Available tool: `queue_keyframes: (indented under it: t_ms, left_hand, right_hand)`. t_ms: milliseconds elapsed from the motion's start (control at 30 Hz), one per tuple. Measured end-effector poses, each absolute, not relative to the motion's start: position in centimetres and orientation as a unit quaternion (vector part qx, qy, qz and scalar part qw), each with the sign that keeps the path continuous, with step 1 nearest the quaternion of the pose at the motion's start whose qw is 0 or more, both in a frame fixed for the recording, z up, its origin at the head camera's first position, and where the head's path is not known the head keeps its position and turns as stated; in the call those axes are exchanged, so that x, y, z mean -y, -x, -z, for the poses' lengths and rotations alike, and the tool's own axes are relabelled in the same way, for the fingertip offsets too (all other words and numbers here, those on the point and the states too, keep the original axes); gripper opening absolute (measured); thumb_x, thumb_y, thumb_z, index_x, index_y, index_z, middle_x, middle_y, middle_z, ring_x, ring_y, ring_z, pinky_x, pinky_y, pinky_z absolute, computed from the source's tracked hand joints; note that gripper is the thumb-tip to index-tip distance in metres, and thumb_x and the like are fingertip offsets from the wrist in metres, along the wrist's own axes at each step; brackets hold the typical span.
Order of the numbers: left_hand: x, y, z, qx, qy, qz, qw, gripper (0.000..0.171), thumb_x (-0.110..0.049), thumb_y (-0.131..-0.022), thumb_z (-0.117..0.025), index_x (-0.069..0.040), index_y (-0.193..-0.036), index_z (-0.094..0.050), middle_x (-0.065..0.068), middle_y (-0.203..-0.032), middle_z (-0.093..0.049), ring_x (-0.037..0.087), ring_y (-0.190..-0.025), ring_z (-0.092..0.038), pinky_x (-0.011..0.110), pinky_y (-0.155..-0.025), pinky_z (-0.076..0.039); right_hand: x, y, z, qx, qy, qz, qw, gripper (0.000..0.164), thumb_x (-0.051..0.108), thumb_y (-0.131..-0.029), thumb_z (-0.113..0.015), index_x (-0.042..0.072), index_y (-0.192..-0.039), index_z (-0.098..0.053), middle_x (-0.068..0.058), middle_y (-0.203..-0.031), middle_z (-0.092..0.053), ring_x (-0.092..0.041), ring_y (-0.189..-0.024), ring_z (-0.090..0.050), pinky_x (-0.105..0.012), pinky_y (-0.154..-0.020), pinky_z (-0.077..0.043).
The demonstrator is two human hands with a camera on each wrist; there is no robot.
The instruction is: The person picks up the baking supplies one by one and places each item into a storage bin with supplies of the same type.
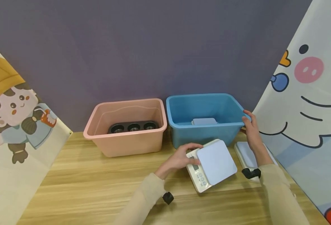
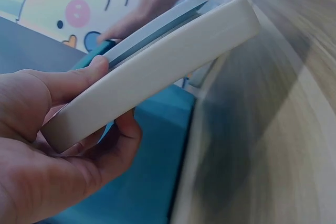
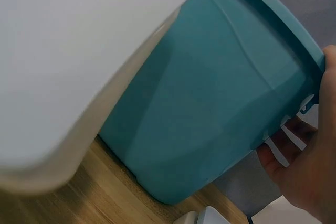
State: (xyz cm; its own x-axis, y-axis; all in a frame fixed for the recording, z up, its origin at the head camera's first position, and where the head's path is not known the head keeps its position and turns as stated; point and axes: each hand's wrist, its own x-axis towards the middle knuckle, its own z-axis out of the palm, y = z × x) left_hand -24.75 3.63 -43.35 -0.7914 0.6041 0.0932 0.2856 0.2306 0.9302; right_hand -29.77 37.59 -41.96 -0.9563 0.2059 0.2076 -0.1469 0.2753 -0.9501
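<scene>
My left hand [image 1: 183, 157] grips one side of a white kitchen scale [image 1: 216, 162], thumb on top and fingers underneath. The scale is tilted, held in front of the blue bin [image 1: 204, 134], with its buttons and display toward the left. In the left wrist view the scale [image 2: 157, 66] shows edge-on, raised off the table. My right hand [image 1: 252, 129] holds the blue bin's right rim; in the right wrist view its fingers reach under the rim of the bin [image 3: 210, 98]. Inside the blue bin lies another pale, flat-topped item [image 1: 204, 121], partly hidden by the front wall.
A pink bin [image 1: 134, 143] stands left of the blue one, with a dark muffin pan [image 1: 133, 126] inside. Another white scale [image 1: 245, 153] lies on the wooden table [image 1: 97, 184] under my right forearm. Printed panels [image 1: 308, 103] flank both sides, and a grey wall [image 1: 126, 53] rises behind.
</scene>
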Motion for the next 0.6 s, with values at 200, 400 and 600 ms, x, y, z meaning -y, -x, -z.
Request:
queue_keyframes:
  t_ms: [200,400,600]
  left_hand:
    - [-2.9,24.5,41.7,-0.766,-0.292,-0.558,0.131,0.056,-0.014,-0.080,-0.083,-0.025,-0.132,-0.064,-0.001,-0.134,-0.061,0.015,-0.116,-0.053,0.030,-0.099,-0.043]
    - [-2.4,24.2,40.0,-0.749,-0.296,-0.579,0.124,0.058,-0.014,-0.081,-0.083,-0.024,-0.134,-0.062,0.002,-0.131,-0.061,0.012,-0.098,-0.062,0.024,-0.082,-0.052]
    - [-2.3,24.2,38.4,-0.742,-0.299,-0.589,0.113,0.058,-0.016,-0.084,-0.081,-0.028,-0.136,-0.060,0.000,-0.133,-0.061,0.011,-0.096,-0.063,0.025,-0.080,-0.052]
  right_hand:
    - [-37.4,29.8,41.8,0.787,0.024,-0.600,0.144,0.054,0.047,-0.106,-0.030,0.033,-0.156,-0.019,-0.018,-0.161,-0.015,-0.023,-0.126,-0.040,-0.062,-0.106,-0.031]
    - [-36.3,28.6,40.4,0.780,0.019,-0.609,0.141,0.055,0.043,-0.106,-0.032,0.027,-0.157,-0.021,-0.020,-0.158,-0.015,-0.024,-0.123,-0.039,-0.051,-0.099,-0.035]
    - [-35.8,28.3,39.9,0.774,0.028,-0.618,0.134,0.053,0.043,-0.106,-0.032,0.030,-0.156,-0.021,-0.021,-0.160,-0.013,-0.031,-0.127,-0.036,-0.063,-0.106,-0.029]
